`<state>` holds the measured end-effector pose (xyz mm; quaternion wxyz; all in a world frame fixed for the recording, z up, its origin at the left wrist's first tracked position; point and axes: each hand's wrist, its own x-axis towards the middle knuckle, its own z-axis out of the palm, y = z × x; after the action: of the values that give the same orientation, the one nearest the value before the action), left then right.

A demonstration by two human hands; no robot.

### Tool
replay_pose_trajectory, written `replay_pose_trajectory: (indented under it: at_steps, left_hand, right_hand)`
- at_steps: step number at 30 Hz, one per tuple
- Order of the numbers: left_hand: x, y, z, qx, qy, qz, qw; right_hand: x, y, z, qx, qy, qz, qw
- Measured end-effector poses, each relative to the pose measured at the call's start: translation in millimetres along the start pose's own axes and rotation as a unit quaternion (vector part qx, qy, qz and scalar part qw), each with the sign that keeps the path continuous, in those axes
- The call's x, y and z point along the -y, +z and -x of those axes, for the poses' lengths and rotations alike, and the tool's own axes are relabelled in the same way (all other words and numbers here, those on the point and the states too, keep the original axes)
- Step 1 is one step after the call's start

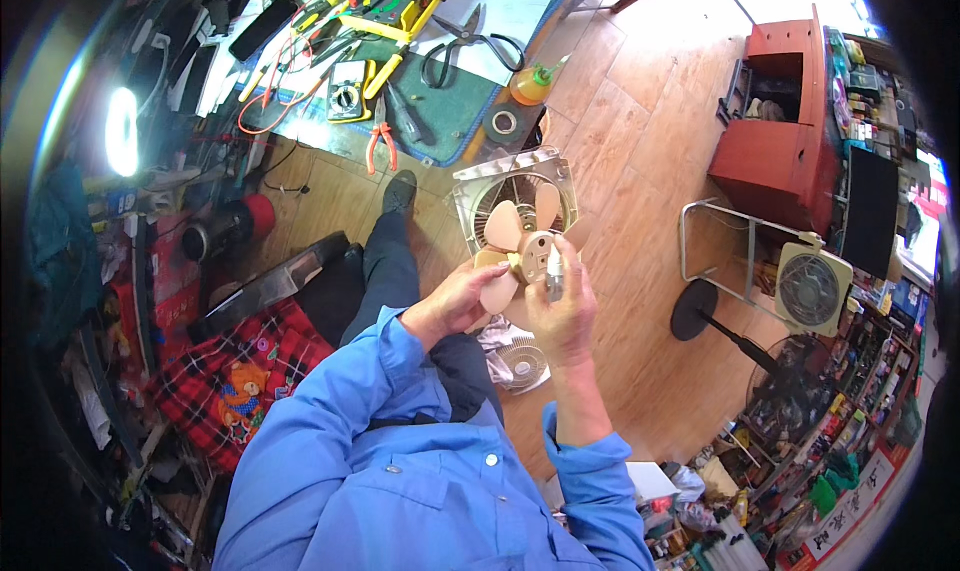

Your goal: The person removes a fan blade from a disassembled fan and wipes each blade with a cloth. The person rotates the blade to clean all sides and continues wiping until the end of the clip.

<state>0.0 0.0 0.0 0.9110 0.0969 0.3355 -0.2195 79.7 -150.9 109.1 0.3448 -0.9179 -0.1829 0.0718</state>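
A cream-coloured fan blade [503, 225] with several broad petals is in front of me at the middle. My left hand [460, 297] is closed on one petal near the hub, thumb on top. In my right hand [567, 311] is a small whitish bottle [555, 268] with a narrow tip, pinched between thumb and fingers. Its tip is beside the fan blade's round hub [537, 255]; I cannot tell whether they touch. Just beyond the fan blade stands a square fan housing [464, 193] with a wire grille, partly hidden by the petals.
Beyond my foot, a green-topped workbench [450, 111] holds red-handled pliers [381, 147], black scissors [467, 41], yellow multimeters and cables. A round grille [521, 362] lies below my hands. At right stand a small box fan [812, 287], a metal frame and a reddish cabinet [770, 168].
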Motion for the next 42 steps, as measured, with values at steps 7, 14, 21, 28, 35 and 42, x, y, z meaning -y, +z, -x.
replay_pose_trajectory:
  at_steps: [7,14,21,28,35,42]
  left_hand:
    - [-9.2,-0.5,15.6,0.01,0.018,-0.048,0.999]
    - [-20.5,-17.0,19.0,-0.019,0.016,0.009,1.0]
    - [-33.7,-28.4,23.7,-0.074,-0.017,0.049,0.996]
    - [-47.9,-58.6,23.9,-0.003,0.02,-0.066,0.998]
    - [-76.4,-94.1,41.9,-0.007,0.014,-0.129,0.992]
    - [-109.2,-125.0,45.9,-0.025,-0.042,-0.106,0.993]
  right_hand:
    - [-17.5,-12.0,-7.5,-0.041,0.057,-0.027,0.997]
    - [-29.8,-19.1,3.7,-0.079,0.083,-0.019,0.993]
    - [-33.6,-30.5,8.7,-0.098,0.049,0.008,0.994]
    - [-13.2,-56.9,-38.0,-0.087,0.161,-0.088,0.979]
    - [51.2,-99.7,-230.2,-0.117,-0.01,-0.039,0.992]
    - [115.9,-31.4,-468.5,-0.067,-0.122,-0.106,0.985]
